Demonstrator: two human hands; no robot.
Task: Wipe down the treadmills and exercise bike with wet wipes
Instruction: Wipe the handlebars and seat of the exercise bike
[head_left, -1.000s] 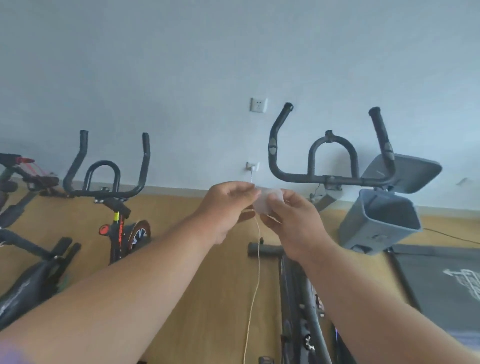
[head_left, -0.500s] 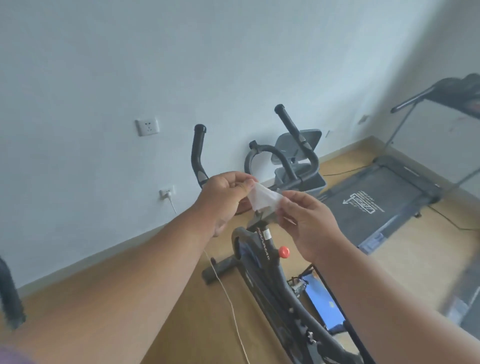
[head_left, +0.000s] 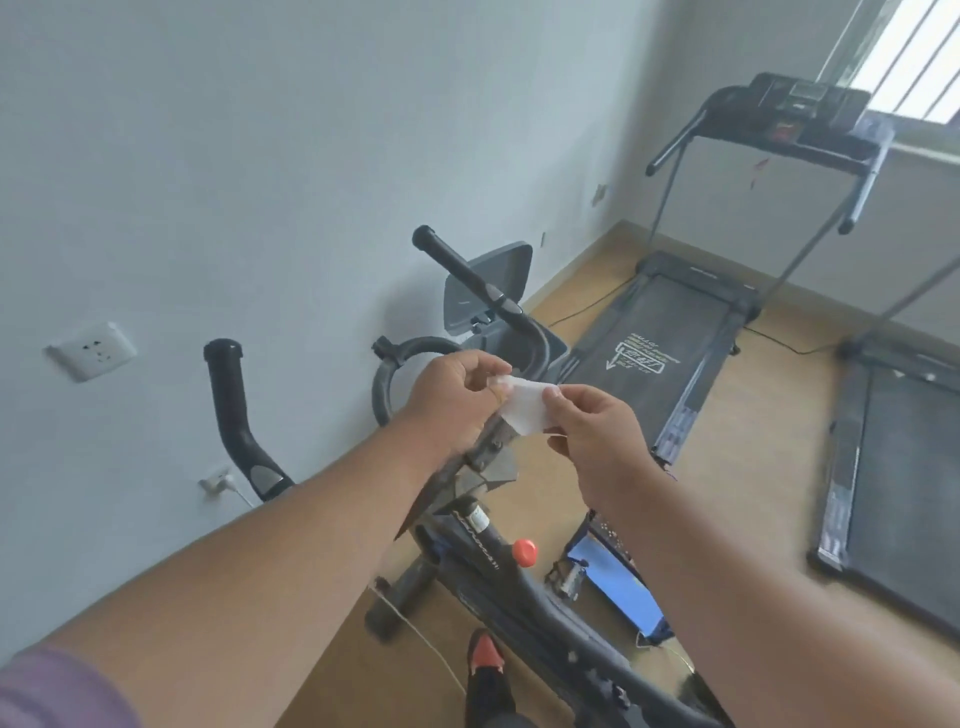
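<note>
Head view: both hands, left (head_left: 453, 400) and right (head_left: 592, 428), pinch the wipe (head_left: 525, 405) above the bike (head_left: 498, 561); tugging unevenly could tear or drop it.

A small white wet wipe (head_left: 527, 404), partly unfolded and slightly crumpled, is held up at picture centre. Beneath it stands a black steel-framed exercise bike (head_left: 483, 551) with curved handlebars. At two o'clock lies a black-belted treadmill (head_left: 660, 338); at three o'clock, a second treadmill (head_left: 904, 467).
</note>
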